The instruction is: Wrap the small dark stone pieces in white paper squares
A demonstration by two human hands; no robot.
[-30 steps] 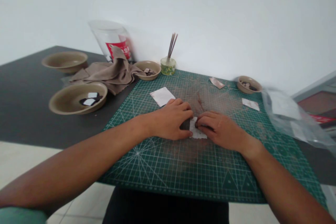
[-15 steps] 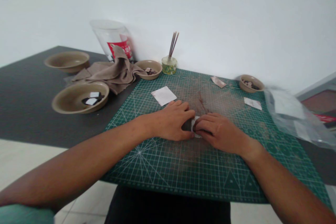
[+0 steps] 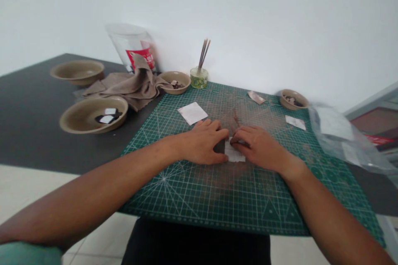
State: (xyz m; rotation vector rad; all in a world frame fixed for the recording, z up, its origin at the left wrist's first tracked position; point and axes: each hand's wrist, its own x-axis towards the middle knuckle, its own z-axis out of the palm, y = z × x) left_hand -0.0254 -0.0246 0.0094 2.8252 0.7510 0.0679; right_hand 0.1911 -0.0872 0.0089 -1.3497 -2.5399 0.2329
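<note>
Head, white sheet [image 3: 235, 157]: partly beneath right hand [image 3: 260, 148] (bunched, grip unclear)
Left hand [image 3: 203, 143]: fingers apart
White square [image 3: 192, 113]: beyond left hand

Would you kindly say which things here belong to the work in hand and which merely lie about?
Probably in use: left hand, right hand, white piece between them, green mat.

Probably lying about: brown cloth, pot with sticks, clear jar, plastic bag.

Looks like a home craft corner; gridded cutting mat [image 3: 217, 198] on a dark table [image 3: 27, 124]; reed diffuser [image 3: 199, 78]; tiled floor [image 3: 102, 236]
</note>
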